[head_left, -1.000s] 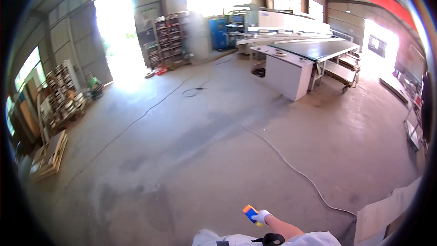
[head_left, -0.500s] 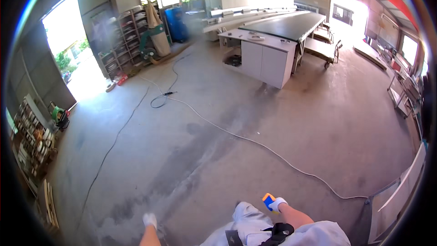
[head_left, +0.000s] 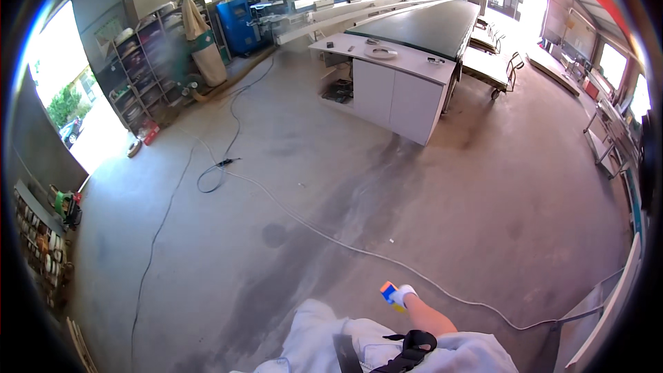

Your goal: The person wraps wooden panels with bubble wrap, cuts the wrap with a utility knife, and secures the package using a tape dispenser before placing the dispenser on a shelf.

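In a white glove, my right hand (head_left: 403, 295) is closed around a small boxy thing, blue with an orange end and a bit of yellow (head_left: 388, 290). Its exact kind does not show. My bare forearm (head_left: 429, 316) reaches forward over the concrete floor, in front of my light grey clothing (head_left: 366, 338). A black strap (head_left: 407, 351) lies across the clothing. My left hand is out of the picture.
Ahead stands a white cabinet (head_left: 394, 97) beside a long dark-topped machine table (head_left: 421, 27). A pale hose (head_left: 331, 238) and a dark cable (head_left: 155, 242) cross the floor. Shelves (head_left: 152, 55) stand left, a cart (head_left: 494, 72) right, and panels (head_left: 608, 311) lean near right.
The cabinet and machine table appear nearer. My left hand has dropped out of the picture. My right hand, still holding the blue and orange thing, sits slightly further left and higher.
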The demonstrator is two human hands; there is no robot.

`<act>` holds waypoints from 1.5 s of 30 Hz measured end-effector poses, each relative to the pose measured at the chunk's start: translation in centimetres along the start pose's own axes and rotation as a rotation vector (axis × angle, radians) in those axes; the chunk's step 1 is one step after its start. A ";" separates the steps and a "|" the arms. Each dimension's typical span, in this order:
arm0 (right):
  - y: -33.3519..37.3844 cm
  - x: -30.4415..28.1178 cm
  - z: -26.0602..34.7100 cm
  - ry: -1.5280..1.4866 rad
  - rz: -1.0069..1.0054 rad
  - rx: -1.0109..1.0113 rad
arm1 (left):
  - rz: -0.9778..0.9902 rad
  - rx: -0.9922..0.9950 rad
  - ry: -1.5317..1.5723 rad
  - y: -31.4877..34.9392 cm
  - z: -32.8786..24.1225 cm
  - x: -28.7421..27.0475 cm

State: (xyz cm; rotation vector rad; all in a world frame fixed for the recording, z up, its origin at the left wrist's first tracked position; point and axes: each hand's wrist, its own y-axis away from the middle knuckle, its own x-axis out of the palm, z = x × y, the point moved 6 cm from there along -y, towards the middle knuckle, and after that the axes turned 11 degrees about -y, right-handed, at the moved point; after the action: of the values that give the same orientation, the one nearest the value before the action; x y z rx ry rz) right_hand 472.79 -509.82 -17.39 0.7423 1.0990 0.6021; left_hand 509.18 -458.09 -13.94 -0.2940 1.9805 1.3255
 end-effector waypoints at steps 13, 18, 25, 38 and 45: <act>-20.3 -22.3 53.0 -0.144 -0.068 -0.261 | -0.126 0.133 -0.718 -44.5 -15.4 -36.0; -30.0 -27.8 67.1 -0.872 -0.056 -0.429 | -0.127 0.286 0.405 -56.4 -52.6 -61.1; -34.9 -39.9 90.0 -0.436 0.020 -0.726 | 0.234 0.202 0.929 -76.4 -80.4 -61.9; -46.5 -50.8 60.6 -1.397 -0.947 0.295 | -0.112 -0.010 -0.333 -113.5 -102.7 -77.7; -36.9 -30.8 63.7 -1.682 -0.863 0.874 | -0.314 0.320 -0.477 -120.9 -128.3 -91.3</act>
State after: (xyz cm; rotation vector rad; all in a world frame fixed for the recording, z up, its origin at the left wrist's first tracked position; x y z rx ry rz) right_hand 524.40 -570.40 -12.04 1.0099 -0.1019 -1.2160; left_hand 584.13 -641.87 -11.36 -0.1130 1.6249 0.7758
